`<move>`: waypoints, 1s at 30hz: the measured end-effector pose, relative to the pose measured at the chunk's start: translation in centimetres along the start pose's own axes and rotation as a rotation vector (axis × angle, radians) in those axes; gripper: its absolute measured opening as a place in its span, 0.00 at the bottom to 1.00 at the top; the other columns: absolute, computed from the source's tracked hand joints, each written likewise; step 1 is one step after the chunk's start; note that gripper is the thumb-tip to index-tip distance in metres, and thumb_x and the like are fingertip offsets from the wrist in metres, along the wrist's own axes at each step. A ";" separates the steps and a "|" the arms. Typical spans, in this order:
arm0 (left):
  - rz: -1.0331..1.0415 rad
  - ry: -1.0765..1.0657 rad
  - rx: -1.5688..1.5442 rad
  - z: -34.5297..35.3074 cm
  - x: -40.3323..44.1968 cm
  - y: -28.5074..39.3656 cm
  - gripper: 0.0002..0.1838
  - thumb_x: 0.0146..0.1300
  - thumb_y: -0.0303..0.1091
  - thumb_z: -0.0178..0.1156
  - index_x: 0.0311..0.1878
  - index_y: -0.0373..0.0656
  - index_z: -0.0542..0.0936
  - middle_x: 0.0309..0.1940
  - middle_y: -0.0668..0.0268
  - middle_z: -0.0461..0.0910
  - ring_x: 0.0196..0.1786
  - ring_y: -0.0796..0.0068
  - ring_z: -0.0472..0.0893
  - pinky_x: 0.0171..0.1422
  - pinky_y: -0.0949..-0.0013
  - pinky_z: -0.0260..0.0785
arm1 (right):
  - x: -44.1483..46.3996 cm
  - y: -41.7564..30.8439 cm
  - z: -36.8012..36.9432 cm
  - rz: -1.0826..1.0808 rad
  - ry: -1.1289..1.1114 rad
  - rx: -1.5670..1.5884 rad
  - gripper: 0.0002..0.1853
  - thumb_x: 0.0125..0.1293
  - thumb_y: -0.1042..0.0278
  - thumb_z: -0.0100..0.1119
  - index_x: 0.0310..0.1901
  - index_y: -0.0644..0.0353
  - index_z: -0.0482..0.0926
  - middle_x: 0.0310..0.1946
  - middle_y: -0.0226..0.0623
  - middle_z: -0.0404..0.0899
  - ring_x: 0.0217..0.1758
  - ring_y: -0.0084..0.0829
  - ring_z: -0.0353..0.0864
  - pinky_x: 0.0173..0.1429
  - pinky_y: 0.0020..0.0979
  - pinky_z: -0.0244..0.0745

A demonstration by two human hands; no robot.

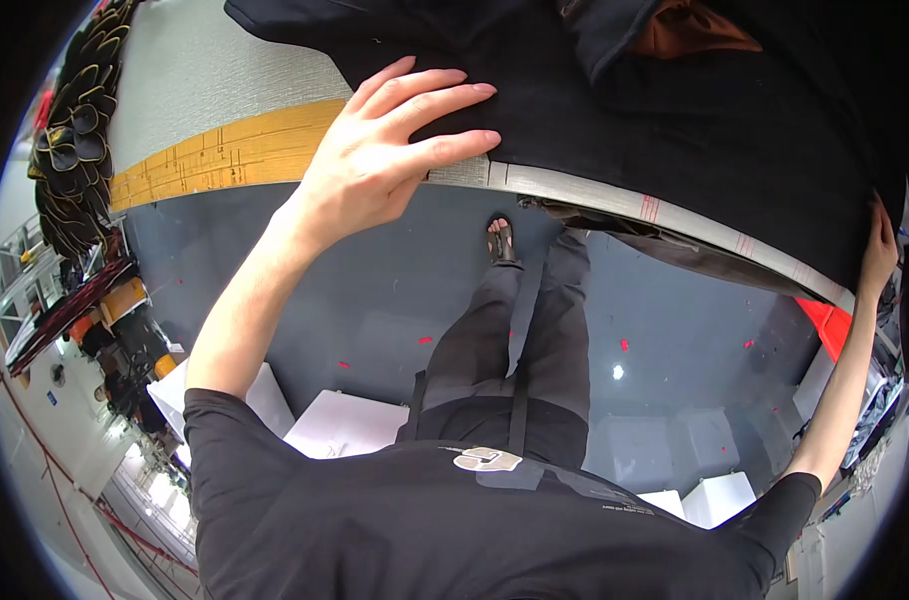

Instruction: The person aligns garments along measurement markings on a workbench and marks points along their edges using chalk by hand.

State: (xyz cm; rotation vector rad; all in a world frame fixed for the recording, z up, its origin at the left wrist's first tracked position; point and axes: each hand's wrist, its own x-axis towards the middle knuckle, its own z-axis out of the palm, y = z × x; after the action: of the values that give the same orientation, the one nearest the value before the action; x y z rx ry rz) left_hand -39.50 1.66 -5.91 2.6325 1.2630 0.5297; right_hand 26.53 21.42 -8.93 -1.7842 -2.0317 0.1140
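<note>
A black garment (694, 130) lies spread over the table, with a rust-brown lining (696, 30) showing at the top. My left hand (379, 150) rests on its lower left edge, palm down and fingers spread, close to the table's front edge. At the far right, my right hand (879, 250) is against the garment's side edge. Its fingers are seen side-on and partly hidden, so I cannot tell whether they grip the cloth.
The pale tabletop (224, 75) has a yellow measuring strip (239, 150) along its front edge. Dark cloth (664, 245) hangs below the edge. Dark bundled pieces with yellow edging (74, 140) hang at the left. White boxes (339, 425) stand behind me; red scraps dot the grey floor (374, 300).
</note>
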 end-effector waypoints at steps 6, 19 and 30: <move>0.020 0.013 0.026 0.3 -0.2 -0.1 0.26 0.50 0.21 0.62 0.53 0.57 0.81 0.62 0.67 0.73 0.66 0.62 0.71 0.72 0.50 0.61 | -2.2 -12.2 -1.2 -0.084 0.014 0.011 0.16 0.75 0.62 0.50 0.55 0.59 0.80 0.52 0.29 0.82 0.58 0.20 0.78 0.63 0.21 0.66; 0.029 -0.007 -0.023 0.2 0.1 0.2 0.28 0.49 0.17 0.57 0.55 0.54 0.82 0.62 0.62 0.75 0.67 0.58 0.71 0.72 0.50 0.60 | -14.5 -41.1 8.0 -0.581 -0.318 0.616 0.04 0.59 0.78 0.62 0.35 0.63 0.77 0.53 0.41 0.81 0.62 0.40 0.77 0.68 0.44 0.67; 0.042 0.000 -0.046 0.2 -0.1 -0.5 0.23 0.52 0.22 0.61 0.52 0.56 0.82 0.63 0.67 0.74 0.68 0.64 0.70 0.73 0.52 0.59 | -14.5 -40.5 8.2 -0.559 -0.287 0.605 0.02 0.60 0.79 0.61 0.34 0.63 0.77 0.51 0.39 0.83 0.61 0.39 0.78 0.67 0.44 0.67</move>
State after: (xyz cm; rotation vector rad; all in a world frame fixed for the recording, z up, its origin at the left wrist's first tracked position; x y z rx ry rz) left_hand -39.81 1.89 -6.27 2.6261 1.1841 0.5580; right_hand -12.86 2.45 -6.48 -0.8410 -2.2812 0.7540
